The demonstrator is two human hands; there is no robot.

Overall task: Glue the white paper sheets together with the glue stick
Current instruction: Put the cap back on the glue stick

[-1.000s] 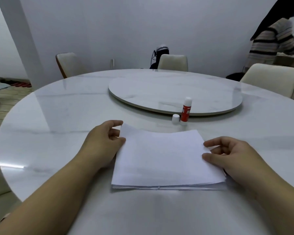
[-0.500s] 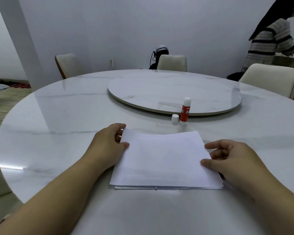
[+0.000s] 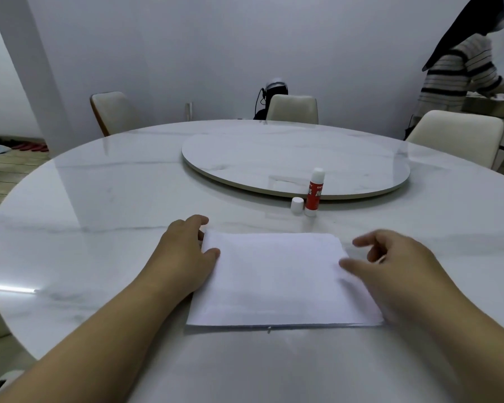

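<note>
A stack of white paper sheets lies flat on the marble table, right in front of me. My left hand grips its far left corner, thumb on top and fingers curled round the edge. My right hand is at the right edge, blurred, with fingers spread and lifted; only its thumb lies over the paper. The red glue stick stands upright beyond the stack, apart from both hands. Its white cap stands just left of it.
A round turntable sits at the table's centre, just behind the glue stick. Several cream chairs ring the table. A person in a striped top stands at the far right by a counter.
The stack, bowed upward a second ago, now lies flat. My right hand has loosened from the right edge, its fingers spreading and lifting. My left hand has stayed on the left corner.
</note>
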